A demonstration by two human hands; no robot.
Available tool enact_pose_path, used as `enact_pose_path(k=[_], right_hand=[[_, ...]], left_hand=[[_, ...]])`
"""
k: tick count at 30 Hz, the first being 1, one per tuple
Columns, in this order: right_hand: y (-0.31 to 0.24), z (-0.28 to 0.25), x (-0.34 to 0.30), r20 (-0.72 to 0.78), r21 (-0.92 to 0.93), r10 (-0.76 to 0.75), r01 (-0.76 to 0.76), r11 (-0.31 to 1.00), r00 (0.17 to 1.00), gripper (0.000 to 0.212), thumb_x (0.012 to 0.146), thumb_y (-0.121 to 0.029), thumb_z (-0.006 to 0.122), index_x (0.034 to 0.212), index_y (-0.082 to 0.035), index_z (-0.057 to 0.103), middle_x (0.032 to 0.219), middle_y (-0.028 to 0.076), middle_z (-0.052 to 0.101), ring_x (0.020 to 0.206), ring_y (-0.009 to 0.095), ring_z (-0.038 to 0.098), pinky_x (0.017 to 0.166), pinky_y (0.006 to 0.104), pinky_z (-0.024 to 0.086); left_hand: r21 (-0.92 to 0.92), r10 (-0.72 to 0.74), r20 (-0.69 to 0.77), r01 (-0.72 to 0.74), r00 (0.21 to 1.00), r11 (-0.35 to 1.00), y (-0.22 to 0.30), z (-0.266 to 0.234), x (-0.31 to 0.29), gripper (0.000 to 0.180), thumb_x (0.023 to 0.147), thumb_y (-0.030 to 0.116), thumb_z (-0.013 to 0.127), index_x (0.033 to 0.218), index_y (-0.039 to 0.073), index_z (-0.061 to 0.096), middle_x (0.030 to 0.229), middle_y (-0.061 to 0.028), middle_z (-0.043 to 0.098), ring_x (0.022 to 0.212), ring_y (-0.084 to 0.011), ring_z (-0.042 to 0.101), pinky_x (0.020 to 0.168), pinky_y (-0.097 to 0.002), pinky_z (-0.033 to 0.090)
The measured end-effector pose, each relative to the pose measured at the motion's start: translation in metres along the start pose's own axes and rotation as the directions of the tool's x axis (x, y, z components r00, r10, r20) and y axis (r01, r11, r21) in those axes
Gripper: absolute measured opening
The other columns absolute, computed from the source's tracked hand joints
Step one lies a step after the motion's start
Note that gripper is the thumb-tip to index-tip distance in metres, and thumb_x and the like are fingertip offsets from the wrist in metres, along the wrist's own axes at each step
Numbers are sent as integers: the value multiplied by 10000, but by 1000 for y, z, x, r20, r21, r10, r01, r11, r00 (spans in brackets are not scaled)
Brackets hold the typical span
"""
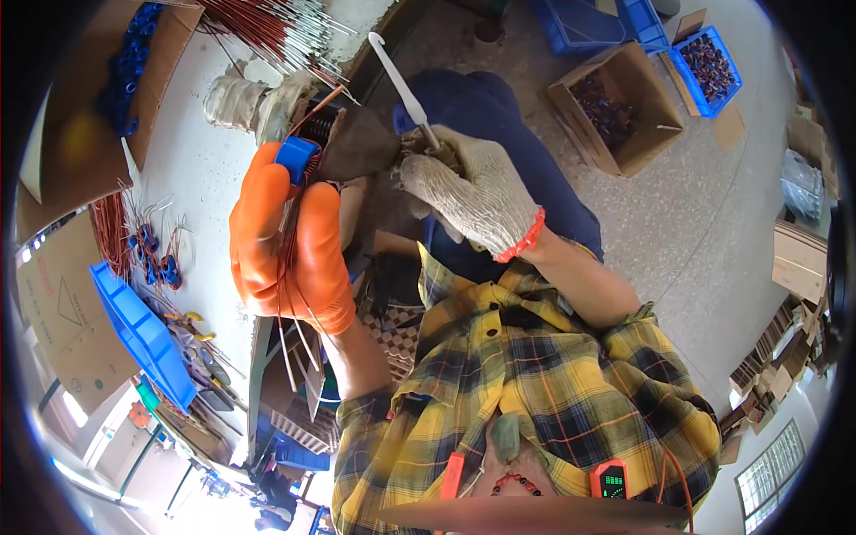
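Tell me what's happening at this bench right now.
A person in a yellow plaid shirt works over a white bench. The left hand, in an orange glove, grips a blue coil part with copper wires. The right hand, in a knit glove, holds a white hooked tool beside it.

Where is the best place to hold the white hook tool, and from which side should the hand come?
Probably the lower shaft of the white hook tool, as the right hand in the knit glove grips it now. The hooked tip points up and away, so coming from below, on the person's side, keeps it free. The left hand holds the blue part.
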State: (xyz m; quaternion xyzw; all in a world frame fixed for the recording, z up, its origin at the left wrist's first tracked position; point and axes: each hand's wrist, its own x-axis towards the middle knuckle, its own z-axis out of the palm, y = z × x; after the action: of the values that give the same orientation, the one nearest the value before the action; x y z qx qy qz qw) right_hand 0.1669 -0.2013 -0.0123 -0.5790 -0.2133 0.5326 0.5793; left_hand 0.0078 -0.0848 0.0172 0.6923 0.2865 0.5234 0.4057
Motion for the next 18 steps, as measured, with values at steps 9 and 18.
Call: enact_pose_path(k=[9,18], right_hand=[[-16,-6,-7,160,83,98,-112,990,982,424,1088,-402,765,1205,6,777,859,60,785,726,87,695,648,286,571],[-25,-20,-4,88,164,86,-100,981,992,482,1041,-320,822,1386,-4,709,956,112,833,760,97,715,673,244,562]], left_hand=[[148,118,11,-118,993,982,-15,0,0,418,906,83,935,1295,22,794,1394,-255,766,1198,-301,766,1073,-430,588],[82,153,-5,-152,988,985,-17,8,-4,440,959,142,922,1355,27,770,1461,-248,731,1240,-258,727,1094,-408,566]])
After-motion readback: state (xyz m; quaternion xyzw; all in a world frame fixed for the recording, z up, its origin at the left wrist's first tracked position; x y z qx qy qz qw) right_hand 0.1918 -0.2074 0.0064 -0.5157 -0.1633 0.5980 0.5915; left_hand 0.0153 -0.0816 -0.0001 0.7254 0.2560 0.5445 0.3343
